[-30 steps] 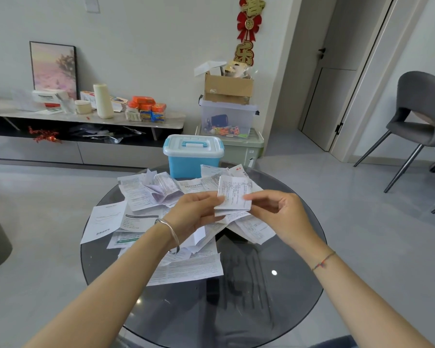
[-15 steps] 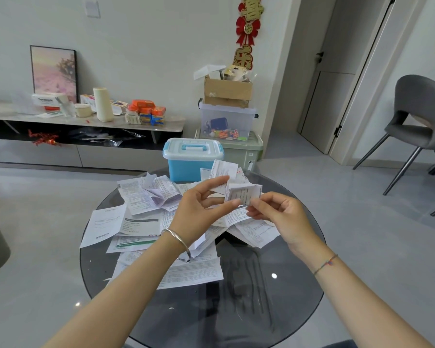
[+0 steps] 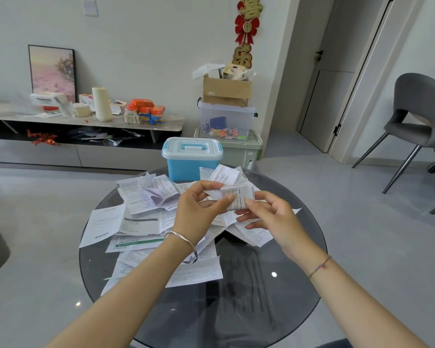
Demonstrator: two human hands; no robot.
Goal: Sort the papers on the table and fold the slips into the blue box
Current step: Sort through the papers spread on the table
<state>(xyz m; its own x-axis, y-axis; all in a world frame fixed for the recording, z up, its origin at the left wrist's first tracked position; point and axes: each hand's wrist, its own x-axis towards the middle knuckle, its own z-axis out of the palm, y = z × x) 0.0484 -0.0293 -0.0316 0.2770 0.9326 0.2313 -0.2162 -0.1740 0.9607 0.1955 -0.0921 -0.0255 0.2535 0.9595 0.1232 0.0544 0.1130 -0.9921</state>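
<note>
A small folded paper slip (image 3: 237,197) is pinched between my left hand (image 3: 199,209) and my right hand (image 3: 271,217), held above the pile. Both hands grip it with fingertips, the left from the left edge, the right from below right. Under them, several printed papers (image 3: 141,222) lie scattered over the round dark glass table (image 3: 249,297). The blue box (image 3: 192,158) with a white lid and blue handle stands shut at the table's far edge, just behind the papers.
A grey chair (image 3: 417,116) stands at the right. Behind the table are stacked storage bins (image 3: 227,121) with a cardboard box on top, and a low shelf (image 3: 86,121) with assorted items along the wall.
The slip was a wider sheet a second ago; it is now folded smaller between both hands. The hands have shifted slightly up and closer together.
</note>
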